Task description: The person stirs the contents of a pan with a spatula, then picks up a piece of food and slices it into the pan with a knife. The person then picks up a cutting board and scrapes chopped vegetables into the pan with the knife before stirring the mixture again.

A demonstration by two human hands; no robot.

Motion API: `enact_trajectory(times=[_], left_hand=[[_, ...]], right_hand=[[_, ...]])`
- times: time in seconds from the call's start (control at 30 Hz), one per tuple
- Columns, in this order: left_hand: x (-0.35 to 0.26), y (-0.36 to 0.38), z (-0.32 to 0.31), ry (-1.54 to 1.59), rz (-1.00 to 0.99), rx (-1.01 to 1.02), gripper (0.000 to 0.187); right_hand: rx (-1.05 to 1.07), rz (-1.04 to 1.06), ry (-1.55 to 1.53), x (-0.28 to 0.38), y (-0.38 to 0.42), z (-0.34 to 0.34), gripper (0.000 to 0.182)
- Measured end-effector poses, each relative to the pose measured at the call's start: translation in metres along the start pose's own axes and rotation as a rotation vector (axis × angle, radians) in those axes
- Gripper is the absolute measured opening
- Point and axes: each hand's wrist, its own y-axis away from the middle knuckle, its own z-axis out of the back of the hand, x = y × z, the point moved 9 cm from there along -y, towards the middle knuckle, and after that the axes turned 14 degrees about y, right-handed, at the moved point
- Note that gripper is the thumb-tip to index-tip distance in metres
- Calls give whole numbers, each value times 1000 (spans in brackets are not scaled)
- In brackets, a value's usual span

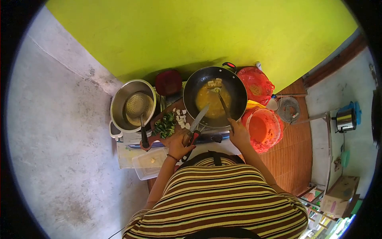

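Observation:
My left hand [179, 148] is closed around a knife [200, 116], its blade pointing up over the near left rim of the wok. The thumb of that hand lies across the wok's black and red handle [192, 142]. My right hand [240, 134] grips the handle of a spatula [223, 103], whose head rests in the wok [191, 85]. Yellow liquid [203, 97] covers the wok's bottom, with pale chunks [215, 83] at its far side. Left of the wok, a cutting board [177, 104] carries chopped greens [164, 125] and white pieces [181, 118].
A steel pot [119, 119] with a skimmer [136, 104] stands at the left. Below it is a clear plastic container [148, 164]. Behind the board sits a dark red bowl [168, 82]. Red bag-lined containers [262, 128] stand right of the wok, against the yellow-green wall [207, 32].

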Motion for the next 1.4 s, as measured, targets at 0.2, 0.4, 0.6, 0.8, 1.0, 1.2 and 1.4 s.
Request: enact_trajectory(times=[0.2,0.4,0.6,0.8,1.0,1.2,1.4], left_hand=[[-27,3,5,-28,-136,-62,64],[-29,11,2,-75,-91,-43,45],[-28,19,2,-35,-16,-29,42],[-23,24,1,-5,-26,-43,42],[-21,22,1,-5,-4,-39,40],[-12,17,0,-15,-23,-26,43],[-26,16,4,-20,-133,-76,44]], right_hand=[[-145,65,110,14,4,7,44],[171,360,-77,69,31,-50,20],[547,320,281,50,36,-145,16],[547,244,397,26,31,-188,18],[547,267,378,19,28,-205,20],[534,350,424,31,27,-194,20],[447,410,398,29,26,-204,26]])
